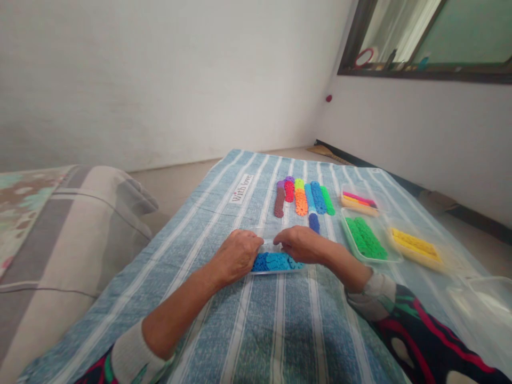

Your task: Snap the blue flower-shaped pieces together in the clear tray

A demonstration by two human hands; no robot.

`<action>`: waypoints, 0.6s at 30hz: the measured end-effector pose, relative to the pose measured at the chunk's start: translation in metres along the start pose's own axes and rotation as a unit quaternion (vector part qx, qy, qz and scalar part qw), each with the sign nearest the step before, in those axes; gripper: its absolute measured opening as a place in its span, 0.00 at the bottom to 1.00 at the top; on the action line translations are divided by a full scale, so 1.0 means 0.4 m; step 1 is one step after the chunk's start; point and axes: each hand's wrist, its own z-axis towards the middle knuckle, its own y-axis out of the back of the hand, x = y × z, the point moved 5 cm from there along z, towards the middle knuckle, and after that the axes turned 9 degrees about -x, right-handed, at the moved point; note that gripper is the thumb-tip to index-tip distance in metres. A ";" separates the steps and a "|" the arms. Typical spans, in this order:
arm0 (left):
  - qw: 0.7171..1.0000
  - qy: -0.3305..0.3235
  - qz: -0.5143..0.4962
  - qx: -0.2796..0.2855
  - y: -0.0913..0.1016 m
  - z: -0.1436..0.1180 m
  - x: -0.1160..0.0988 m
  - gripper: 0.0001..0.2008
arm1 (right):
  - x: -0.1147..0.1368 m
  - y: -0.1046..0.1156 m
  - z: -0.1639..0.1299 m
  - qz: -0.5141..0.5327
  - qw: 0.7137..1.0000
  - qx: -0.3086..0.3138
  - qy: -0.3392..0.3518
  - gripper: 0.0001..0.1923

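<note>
I count 2 walls: the left wall (pixel 180 80) fills the upper left of the frame, the right wall (pixel 420 112) the right side. 1 striped cloth (pixel 216 341), blue and white, centre down to the bottom edge. 1 grey-banded cover (pixel 100 213), left edge. 1 window (pixel 460 37), upper right.

2 hands, both mid-frame. Left hand (pixel 238 253): fingers bent, thumb and forefinger nearly together at the clear plastic. Right hand (pixel 300 244): half curled, forefinger pointing down into the same spot. I can't tell whether either has hold of anything; the fingertips are too blurred.

4 filled boxes. Blue box (pixel 276 273), centre of the frame, sits on the cloth between and just below the hands, left hand at its left end, right hand over its right end. Blue discs (pixel 276 261) line its near side. Other 3, right of centre: mixed box (pixel 360 186), green box (pixel 380 261), yellow box (pixel 420 260). More clear plastic (pixel 486 304) at lower right, pieces overlapping, count unclear.

6 main disc strips (pixel 301 202) above and right of the hands, plus 1 short dark blue strip (pixel 314 223) nearest the right hand.

Smallest: 1 label (pixel 241 189), "With love", upper centre.
</note>
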 end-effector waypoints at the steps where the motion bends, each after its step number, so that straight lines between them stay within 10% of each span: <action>1: 0.999 0.000 -0.026 -0.039 0.007 -0.004 0.006 0.15 | 0.008 -0.001 0.004 0.007 1.000 -0.004 0.005 0.18; 7: 0.947 0.079 -0.134 -0.281 0.060 -0.051 0.067 0.13 | 0.079 -0.016 0.037 0.078 0.995 -0.017 0.068 0.18; 18: 0.913 0.154 -0.168 -0.337 0.023 -0.072 0.098 0.14 | 0.138 -0.047 0.096 0.024 0.999 0.006 0.030 0.16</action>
